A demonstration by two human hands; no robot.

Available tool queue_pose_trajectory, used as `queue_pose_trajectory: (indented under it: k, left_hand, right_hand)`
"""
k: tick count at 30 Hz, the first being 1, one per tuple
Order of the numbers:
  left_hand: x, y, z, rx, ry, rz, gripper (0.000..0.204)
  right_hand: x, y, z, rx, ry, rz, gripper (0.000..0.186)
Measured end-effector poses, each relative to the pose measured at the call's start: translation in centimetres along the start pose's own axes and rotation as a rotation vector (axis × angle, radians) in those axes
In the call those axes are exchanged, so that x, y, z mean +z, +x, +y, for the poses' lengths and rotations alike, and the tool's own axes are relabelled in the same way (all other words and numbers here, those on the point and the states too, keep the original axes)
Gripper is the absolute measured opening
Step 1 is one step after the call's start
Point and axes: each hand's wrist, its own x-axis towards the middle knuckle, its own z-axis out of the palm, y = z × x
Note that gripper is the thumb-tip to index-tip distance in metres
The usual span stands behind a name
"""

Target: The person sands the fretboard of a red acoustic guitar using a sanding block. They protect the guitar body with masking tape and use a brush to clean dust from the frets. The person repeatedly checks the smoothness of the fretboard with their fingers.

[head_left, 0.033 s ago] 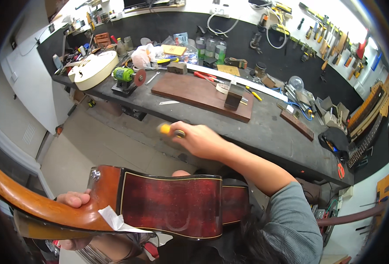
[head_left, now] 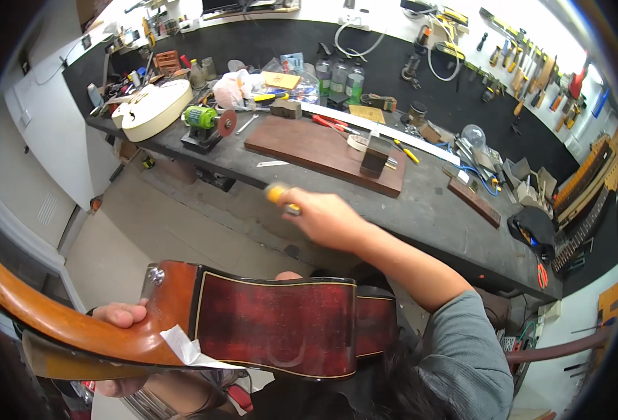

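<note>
Here, note the glossy red guitar (head_left: 274, 325), with body right of the left fingers (head_left: 121, 317) curled about its orange neck heel (head_left: 174, 297), and right fingers (head_left: 309, 203) closed on a blurred yellow tool (head_left: 276, 193). Probably light, stiff, slippery, easily dented; best held at that heel.

The left hand (head_left: 120, 316) holds the guitar (head_left: 274, 325) near the base of its neck. The right hand (head_left: 326, 220) grips a yellow tool (head_left: 276, 193), which is blurred. On the desk (head_left: 438, 213), a green grinder (head_left: 200, 117) stands near a brown board (head_left: 309, 150).
</note>
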Motion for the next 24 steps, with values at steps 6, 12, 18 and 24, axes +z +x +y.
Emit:
queue_pose_trajectory:
  k: [6,12,18,24]
  left_hand:
    - [0.6,1.2,-1.4,-0.018,-0.058,-0.009,0.069]
    - [1.1,1.6,-0.5,-0.031,-0.013,-0.010,0.067]
    - [1.8,2.3,-0.8,0.006,0.010,0.006,0.064]
    - [1.4,2.2,-1.6,-0.022,-0.018,0.026,0.066]
  right_hand:
    - [3.9,2.6,5.3,0.018,-0.344,-0.121,0.025]
    - [7.4,2.6,-0.6,-0.245,-0.075,-0.396,0.026]
    - [8.1,6.0,3.3,-0.196,-0.479,0.065,0.029]
    - [9.2,4.2,-1.3,-0.403,-0.082,-0.273,0.023]
